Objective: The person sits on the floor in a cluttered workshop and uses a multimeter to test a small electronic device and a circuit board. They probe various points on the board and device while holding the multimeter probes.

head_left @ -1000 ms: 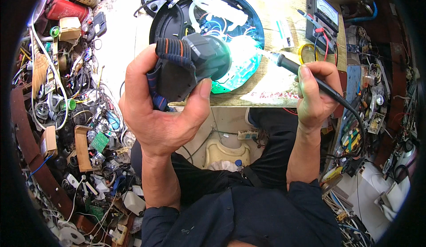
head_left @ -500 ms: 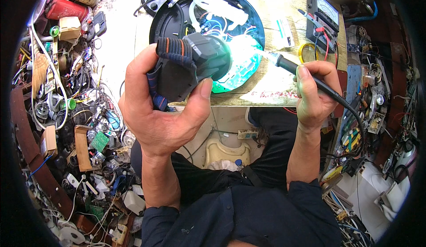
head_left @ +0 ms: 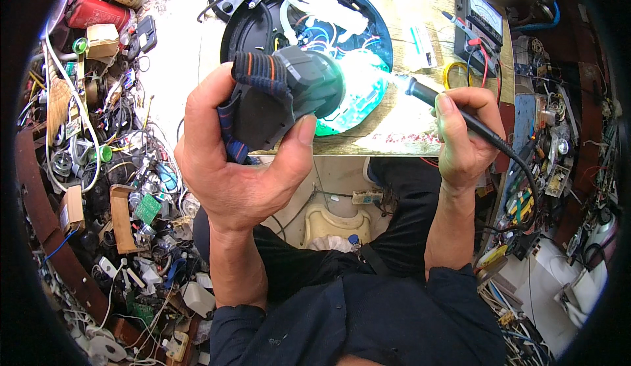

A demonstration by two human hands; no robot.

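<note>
My left hand (head_left: 240, 175) is closed round a black headlamp (head_left: 309, 80) with an orange-striped elastic strap. Its light falls on a green circuit board (head_left: 368, 99), washing out much of the detail. The board lies at the near edge of a round black housing (head_left: 246, 32) with thin coloured wires and white tubing inside. Between the fingers and thumb of my right hand (head_left: 463, 129) is a soldering iron (head_left: 427, 94) with a black handle and cable. Its tip points left at the board's right edge; glare hides whether they touch.
An analog multimeter (head_left: 483, 21) with probes stands at the table's right, beyond a yellow tape roll (head_left: 455, 75). The wooden table's (head_left: 394, 146) near edge runs above my lap. Piled electronic scrap (head_left: 144, 208) covers the left side, and more parts (head_left: 545, 142) crowd the right.
The headlamp has turned very slightly in my left hand's grip, and its glare covers more of the iron's tip. Otherwise both hands stay almost where they were.
</note>
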